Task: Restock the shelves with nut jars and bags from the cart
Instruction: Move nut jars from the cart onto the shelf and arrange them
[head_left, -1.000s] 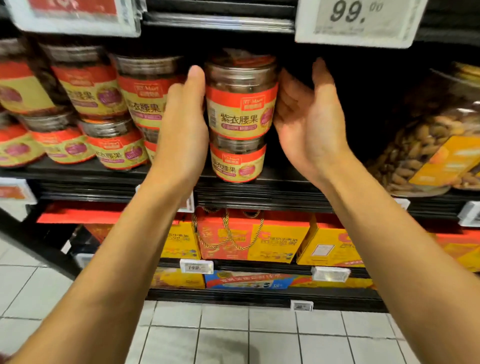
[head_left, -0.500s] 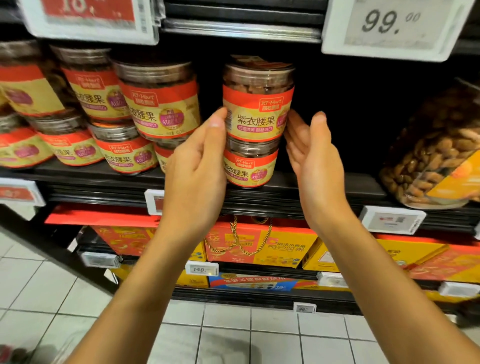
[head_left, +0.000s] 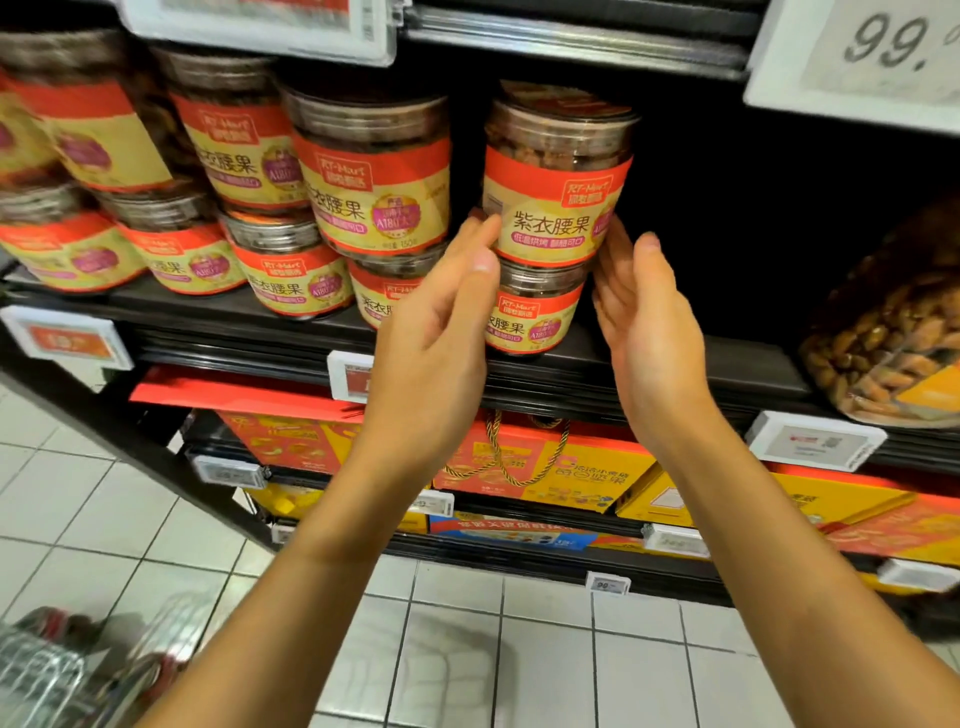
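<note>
A clear nut jar with a red-and-yellow label (head_left: 558, 176) stands stacked on a second jar (head_left: 535, 312) on the black shelf (head_left: 675, 364). My left hand (head_left: 436, 332) is in front of the stack on its left, fingers straight, fingertips near the top jar's lower left edge. My right hand (head_left: 644, 322) is on the stack's right, palm turned inward, fingers straight, fingertips by the top jar's lower right edge. Neither hand holds anything. More jars of the same kind (head_left: 374, 171) fill the shelf to the left, two high.
A large bag or tub of almonds (head_left: 893, 332) sits at the right of the shelf, with a dark gap between it and the stack. Orange and yellow gift boxes (head_left: 545, 467) fill lower shelves. Price tags line the shelf edges. A wire cart (head_left: 47, 675) shows at bottom left.
Both hands have let go of the top jar and drawn back and down from its sides. The view has swung closer and left, bringing the cart into sight.
</note>
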